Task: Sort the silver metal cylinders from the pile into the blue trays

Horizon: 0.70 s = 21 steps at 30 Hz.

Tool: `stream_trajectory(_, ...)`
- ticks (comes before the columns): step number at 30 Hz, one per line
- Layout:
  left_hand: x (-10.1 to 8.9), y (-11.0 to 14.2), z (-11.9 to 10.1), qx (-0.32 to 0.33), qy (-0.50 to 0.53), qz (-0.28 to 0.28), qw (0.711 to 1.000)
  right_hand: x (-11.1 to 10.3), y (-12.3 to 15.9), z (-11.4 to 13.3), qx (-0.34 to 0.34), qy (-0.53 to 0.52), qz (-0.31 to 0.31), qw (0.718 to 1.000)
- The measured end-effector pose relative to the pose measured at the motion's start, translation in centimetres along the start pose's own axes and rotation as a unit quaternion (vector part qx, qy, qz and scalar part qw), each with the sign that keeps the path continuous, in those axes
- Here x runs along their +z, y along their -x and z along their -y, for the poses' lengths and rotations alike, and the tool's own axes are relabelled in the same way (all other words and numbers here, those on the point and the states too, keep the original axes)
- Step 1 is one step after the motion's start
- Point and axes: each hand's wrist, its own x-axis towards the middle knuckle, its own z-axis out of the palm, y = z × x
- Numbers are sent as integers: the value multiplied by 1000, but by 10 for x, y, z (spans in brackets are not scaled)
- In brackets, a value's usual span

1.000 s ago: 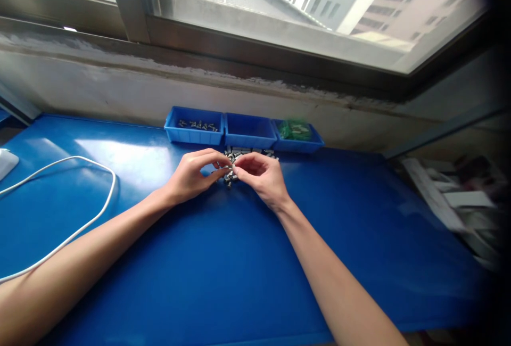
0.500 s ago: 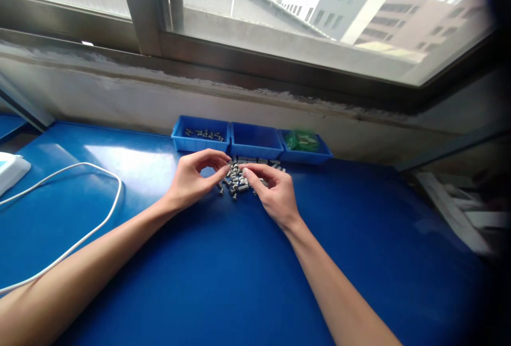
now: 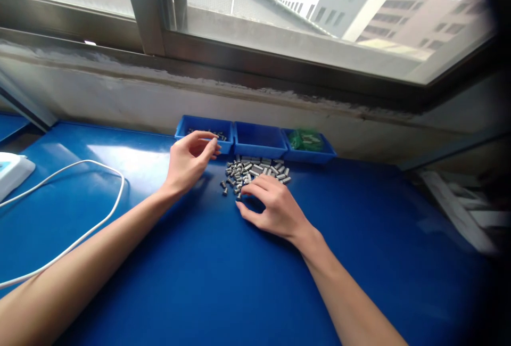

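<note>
A heap of small metal screws and cylindrical standoffs [image 3: 255,168] lies on the blue tabletop in front of the bins. My left hand [image 3: 190,161] is raised at the front edge of the left blue bin [image 3: 184,129], which holds several screws. Its thumb and fingertips are pressed together, and whatever they hold is hidden. My right hand [image 3: 275,206] rests low at the near side of the heap. Its thumb and index finger are apart, with a single screw [image 3: 238,197] standing close to the fingertips.
A middle blue bin [image 3: 259,149] and a right blue bin [image 3: 333,153] with a green plastic bag [image 3: 305,140] line the wall below the window. At left, a white cable [image 3: 115,210] loops under my left forearm from near a white device [image 3: 14,173].
My left hand has lifted from the heap up and left to the left bin. My right hand has come down to the near edge of the heap, its fingers now apart.
</note>
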Motion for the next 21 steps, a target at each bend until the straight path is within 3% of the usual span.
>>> stream_trajectory(5, -3, 19, 2, 61, -117, 93, 987, 5, -4, 5, 9, 31, 20, 999)
stream_trajectory(15, -1, 19, 8, 100, -163, 138, 972, 4, -2, 4, 18, 0, 15, 1000)
stream_trajectory(18, -2, 19, 8, 102, -159, 137, 972, 3, -2, 4, 28, -38, -17, 999)
stream_trajectory(21, -2, 20, 6, 99, -142, 157, 972, 2, -4, 6, 81, -133, -68, 985)
